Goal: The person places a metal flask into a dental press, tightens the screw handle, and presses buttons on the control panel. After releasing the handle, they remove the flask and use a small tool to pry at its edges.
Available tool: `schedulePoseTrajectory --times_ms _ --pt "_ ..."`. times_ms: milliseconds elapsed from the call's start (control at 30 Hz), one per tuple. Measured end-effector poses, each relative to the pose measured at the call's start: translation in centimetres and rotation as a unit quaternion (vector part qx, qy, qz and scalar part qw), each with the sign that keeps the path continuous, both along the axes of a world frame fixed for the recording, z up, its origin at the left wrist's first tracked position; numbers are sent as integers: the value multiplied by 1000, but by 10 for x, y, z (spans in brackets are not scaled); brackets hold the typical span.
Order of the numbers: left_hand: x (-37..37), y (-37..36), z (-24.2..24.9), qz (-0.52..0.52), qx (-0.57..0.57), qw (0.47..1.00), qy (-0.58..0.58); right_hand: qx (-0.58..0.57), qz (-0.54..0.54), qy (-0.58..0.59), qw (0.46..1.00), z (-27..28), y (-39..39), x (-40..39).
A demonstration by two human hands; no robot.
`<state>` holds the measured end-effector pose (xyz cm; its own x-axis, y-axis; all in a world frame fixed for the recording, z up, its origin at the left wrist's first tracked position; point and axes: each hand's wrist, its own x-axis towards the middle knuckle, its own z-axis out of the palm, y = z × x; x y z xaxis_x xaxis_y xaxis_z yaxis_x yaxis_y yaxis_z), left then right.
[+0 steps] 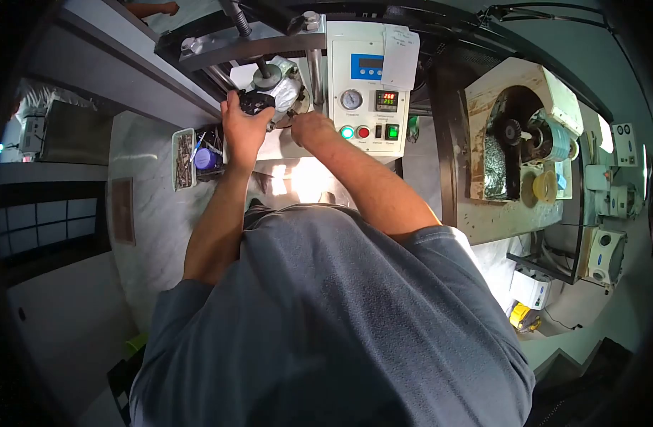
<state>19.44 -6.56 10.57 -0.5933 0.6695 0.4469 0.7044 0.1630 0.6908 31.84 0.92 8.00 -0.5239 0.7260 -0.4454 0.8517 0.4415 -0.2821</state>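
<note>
My left hand is wrapped round a dark black part at the front of a press-like machine; its exact kind is hard to make out. Beside it, my right hand is closed low at the machine's silvery body, and what its fingers grip is hidden. Between and above both hands sits a cylinder wrapped in shiny foil, with a round metal disc on top. A threaded rod and a steel crossbar stand over it.
Right of the machine is a white control panel with a gauge, lit displays and buttons. A tray of small brown pieces and a purple-lidded container lie left. A worn open box with a spool stands right. Another person's hand shows top left.
</note>
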Motion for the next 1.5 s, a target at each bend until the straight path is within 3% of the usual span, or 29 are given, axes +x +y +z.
schedulePoseTrajectory --times_ms 467,667,733,900,967,1033,1167,1233,1300,1367,1400,1433,1500 --pt "4 6 13 8 -64 998 18 -9 7 -25 1000 8 -1 -2" --pt "4 8 15 17 -87 995 33 0 31 -37 999 19 1 -3" --pt "0 12 17 17 -106 994 27 -2 85 -59 995 27 3 -3" --pt "-2 14 15 46 -141 989 24 29 59 -26 997 -10 11 -15" --pt "-4 17 20 44 -123 991 26 49 41 1 998 2 17 -15" --pt "-4 15 23 35 -152 988 16 26 110 -31 993 4 17 -13" --pt "0 11 24 28 -124 991 45 12 26 -18 999 -4 -7 -5" --pt "1 17 30 43 -132 989 45 60 85 115 988 2 -39 29" --pt "1 10 27 25 -138 989 52 153 32 152 976 30 -76 55" --pt "5 8 29 32 -140 989 42 199 85 81 973 56 -62 108" --pt "2 6 24 33 -141 988 53 289 -14 224 931 38 -54 136" --pt "-2 11 23 34 -136 988 64 373 -112 359 848 21 -39 156" --pt "-5 10 22 4 -124 991 57 371 -152 317 860 0 -33 177"
